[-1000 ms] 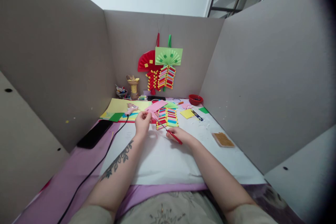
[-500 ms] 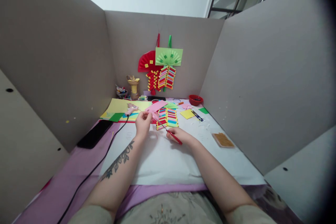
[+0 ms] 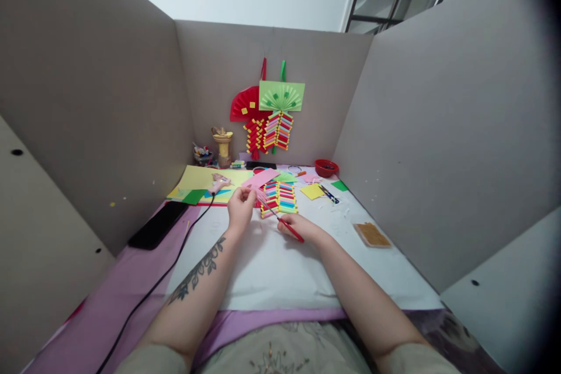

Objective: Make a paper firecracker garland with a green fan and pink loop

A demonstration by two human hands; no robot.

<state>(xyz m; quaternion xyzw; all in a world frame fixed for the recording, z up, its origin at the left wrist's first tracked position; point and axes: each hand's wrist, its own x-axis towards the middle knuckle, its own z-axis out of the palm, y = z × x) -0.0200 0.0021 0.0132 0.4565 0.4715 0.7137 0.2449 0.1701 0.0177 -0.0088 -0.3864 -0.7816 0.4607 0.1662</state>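
My left hand (image 3: 240, 207) pinches a pink paper piece (image 3: 262, 178) above the white sheet (image 3: 284, 263). My right hand (image 3: 300, 226) grips a thin red stick (image 3: 287, 226) whose tip reaches up to the pink paper. Just behind both hands lies a bundle of coloured paper rolls (image 3: 279, 197) in red, yellow, green and pink. Both forearms stretch over the white sheet.
A pink glue gun (image 3: 218, 183) with a black cord (image 3: 166, 274) rests on yellow paper (image 3: 197, 178). A black phone (image 3: 158, 224) lies left. Scissors (image 3: 327, 192), a red bowl (image 3: 326, 167) and a brown pad (image 3: 371, 234) sit right. Paper fans (image 3: 269, 108) hang on the back panel. Grey panels enclose three sides.
My left hand has shifted slightly right and closer to the stick's tip. The right hand and stick are nearly unchanged.
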